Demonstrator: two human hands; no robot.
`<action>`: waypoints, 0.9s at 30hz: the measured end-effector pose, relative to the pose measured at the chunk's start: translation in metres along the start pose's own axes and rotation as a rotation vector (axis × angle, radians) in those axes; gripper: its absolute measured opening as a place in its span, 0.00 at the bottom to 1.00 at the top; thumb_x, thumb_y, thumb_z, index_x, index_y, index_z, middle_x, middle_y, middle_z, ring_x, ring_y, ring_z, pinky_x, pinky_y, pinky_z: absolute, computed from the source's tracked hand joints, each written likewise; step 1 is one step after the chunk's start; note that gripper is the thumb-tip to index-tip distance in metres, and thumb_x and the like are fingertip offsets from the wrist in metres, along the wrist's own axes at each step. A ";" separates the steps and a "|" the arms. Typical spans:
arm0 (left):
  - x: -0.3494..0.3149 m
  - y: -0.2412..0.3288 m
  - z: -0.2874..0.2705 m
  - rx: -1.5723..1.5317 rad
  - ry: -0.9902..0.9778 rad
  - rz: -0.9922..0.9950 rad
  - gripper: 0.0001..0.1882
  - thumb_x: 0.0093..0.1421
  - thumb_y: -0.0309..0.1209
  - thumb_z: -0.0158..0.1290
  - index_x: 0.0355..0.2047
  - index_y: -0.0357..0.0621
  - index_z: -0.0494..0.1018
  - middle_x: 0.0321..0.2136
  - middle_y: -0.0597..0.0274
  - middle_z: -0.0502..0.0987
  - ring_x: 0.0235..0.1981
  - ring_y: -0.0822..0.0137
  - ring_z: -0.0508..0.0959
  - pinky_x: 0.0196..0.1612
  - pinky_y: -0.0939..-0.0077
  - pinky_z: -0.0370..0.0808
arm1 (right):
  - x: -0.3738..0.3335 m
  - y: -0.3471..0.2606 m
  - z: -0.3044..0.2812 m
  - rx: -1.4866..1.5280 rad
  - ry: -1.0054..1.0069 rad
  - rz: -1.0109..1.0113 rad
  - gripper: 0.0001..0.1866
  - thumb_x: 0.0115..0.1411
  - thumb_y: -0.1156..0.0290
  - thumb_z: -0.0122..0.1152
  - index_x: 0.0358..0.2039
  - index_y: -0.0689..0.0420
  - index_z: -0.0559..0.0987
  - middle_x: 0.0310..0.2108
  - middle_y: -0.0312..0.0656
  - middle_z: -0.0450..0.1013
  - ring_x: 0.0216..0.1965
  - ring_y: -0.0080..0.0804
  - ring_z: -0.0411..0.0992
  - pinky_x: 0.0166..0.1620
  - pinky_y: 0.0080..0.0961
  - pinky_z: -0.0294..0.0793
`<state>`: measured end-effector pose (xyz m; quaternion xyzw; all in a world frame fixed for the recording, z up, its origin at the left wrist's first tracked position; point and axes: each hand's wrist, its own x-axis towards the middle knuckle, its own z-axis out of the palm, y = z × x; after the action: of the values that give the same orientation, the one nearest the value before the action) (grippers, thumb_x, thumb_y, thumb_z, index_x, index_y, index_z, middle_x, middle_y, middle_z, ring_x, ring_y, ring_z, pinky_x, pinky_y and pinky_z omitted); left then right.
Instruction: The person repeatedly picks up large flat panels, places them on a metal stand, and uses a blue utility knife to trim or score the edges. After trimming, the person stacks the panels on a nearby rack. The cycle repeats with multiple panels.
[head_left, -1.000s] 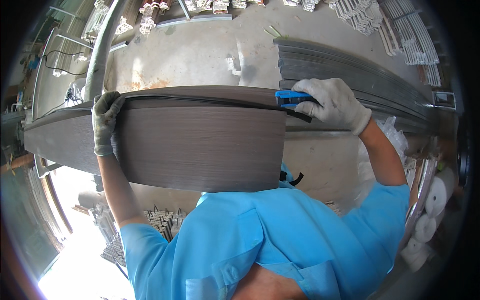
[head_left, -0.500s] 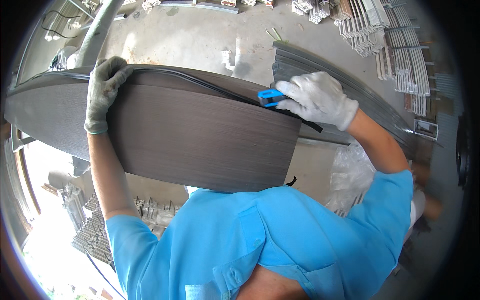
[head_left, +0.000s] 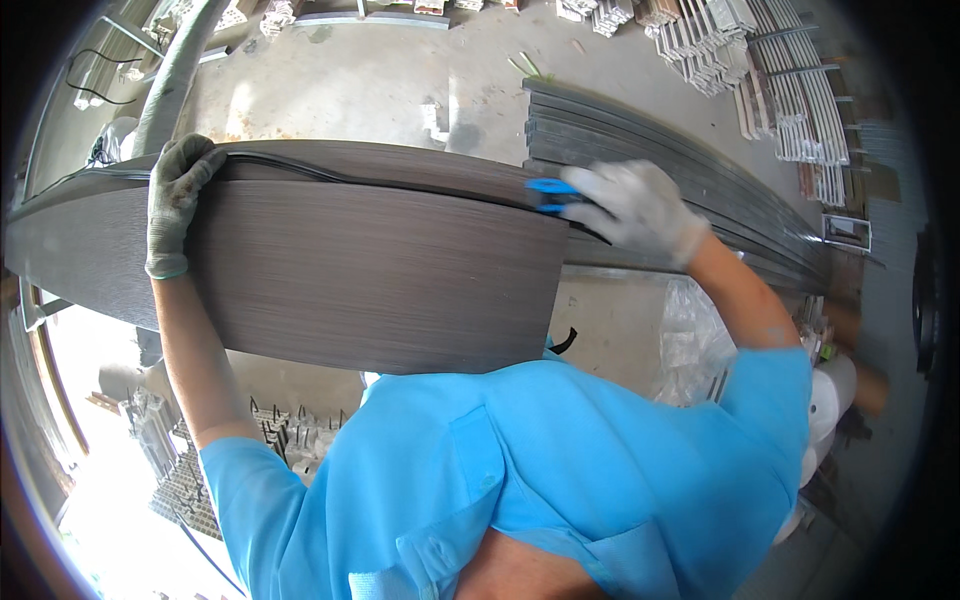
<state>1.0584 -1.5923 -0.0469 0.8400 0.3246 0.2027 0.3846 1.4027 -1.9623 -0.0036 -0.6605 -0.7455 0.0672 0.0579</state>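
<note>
A long dark-brown wood-grain panel (head_left: 380, 275) stretches across in front of me, its near side against my blue shirt. Along its far edge runs a thin black flexible strip (head_left: 425, 187), which passes beneath my left hand. My left hand (head_left: 180, 205), in a grey glove, is closed over the strip at that edge, fingers curled. My right hand (head_left: 637, 205), gloved in white and blurred, is closed on a small blue hand tool (head_left: 548, 187). The tool sits over the strip near the panel's right end. Its far part is hidden by my fingers.
Grey metal profiles (head_left: 640, 150) lie stacked beyond the right end. Further right are bundles of white profiles (head_left: 800, 110). A wrapped pole (head_left: 180, 75) rises at the far left. Clear plastic film (head_left: 690, 340) lies below my right forearm, near a white roll (head_left: 830, 395).
The panel and my left hand appear further left in view. My right hand and the tool have shifted toward the panel's right end. The strip's loose tail is less visible.
</note>
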 end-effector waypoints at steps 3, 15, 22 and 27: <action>0.001 -0.002 -0.001 0.027 -0.008 -0.011 0.09 0.58 0.29 0.61 0.31 0.36 0.75 0.27 0.63 0.72 0.36 0.67 0.68 0.43 0.74 0.67 | -0.063 0.001 -0.019 -0.042 -0.239 0.314 0.20 0.58 0.54 0.66 0.42 0.55 0.78 0.25 0.44 0.75 0.25 0.39 0.77 0.29 0.33 0.74; 0.006 -0.013 -0.003 -0.093 -0.020 -0.049 0.09 0.60 0.30 0.62 0.32 0.37 0.76 0.29 0.66 0.70 0.34 0.71 0.69 0.41 0.77 0.67 | -0.045 -0.047 0.046 0.576 0.238 0.580 0.12 0.57 0.67 0.68 0.34 0.61 0.76 0.22 0.45 0.72 0.20 0.33 0.71 0.27 0.28 0.69; 0.006 -0.005 -0.009 0.124 -0.023 0.094 0.10 0.58 0.33 0.62 0.33 0.38 0.78 0.26 0.58 0.76 0.35 0.63 0.73 0.41 0.70 0.70 | -0.037 -0.046 0.008 0.398 0.137 0.688 0.21 0.58 0.53 0.67 0.38 0.60 0.76 0.23 0.47 0.73 0.25 0.48 0.74 0.32 0.37 0.71; 0.024 -0.040 -0.063 0.288 -0.175 0.219 0.11 0.57 0.34 0.62 0.35 0.40 0.81 0.28 0.61 0.78 0.36 0.65 0.74 0.43 0.72 0.72 | 0.009 -0.041 -0.025 0.321 0.224 0.487 0.25 0.62 0.49 0.60 0.44 0.60 0.77 0.33 0.51 0.77 0.34 0.48 0.77 0.39 0.37 0.74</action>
<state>1.0226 -1.5231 -0.0366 0.9311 0.2220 0.1212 0.2628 1.3657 -1.9575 0.0281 -0.8054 -0.5342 0.1229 0.2256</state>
